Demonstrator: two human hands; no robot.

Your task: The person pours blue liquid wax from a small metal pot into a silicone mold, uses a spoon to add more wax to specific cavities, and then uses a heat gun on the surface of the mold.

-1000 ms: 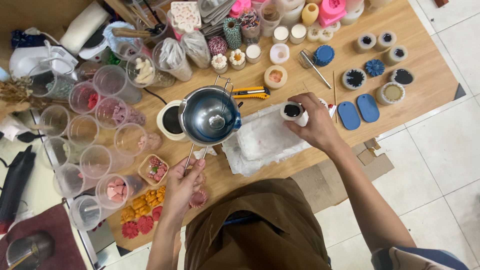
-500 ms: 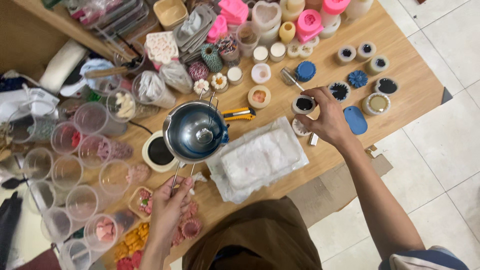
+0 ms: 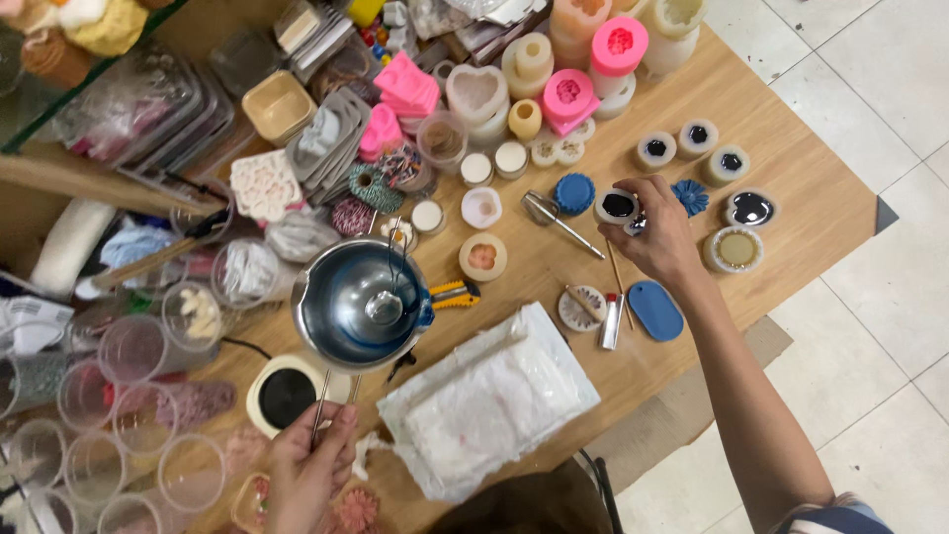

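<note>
While the right hand (image 3: 657,237) sets a small round mould (image 3: 618,206) filled with dark liquid down among the others, its fingers clamped on the rim, a slight tilt would likely spill the fill onto the blue flower piece (image 3: 690,195) at 3 o'clock or the blue disc (image 3: 573,193) at 9 o'clock. Just below, a thin wooden stick (image 3: 615,272) and a metal spoon (image 3: 559,220) lie where the wrist could catch them. Filled moulds (image 3: 749,208) crowd the worktop (image 3: 811,178) toward its right edge, so little bare wood is free there. The left hand (image 3: 311,465), at 8 o'clock, has its fingers closed on the wire handle of a steel pouring pot (image 3: 361,302) held above the worktop; whether liquid remains inside is hard to tell, but a dip might drip onto the white wrapped block (image 3: 489,400). Clear cups (image 3: 129,346) hem the left side.
</note>
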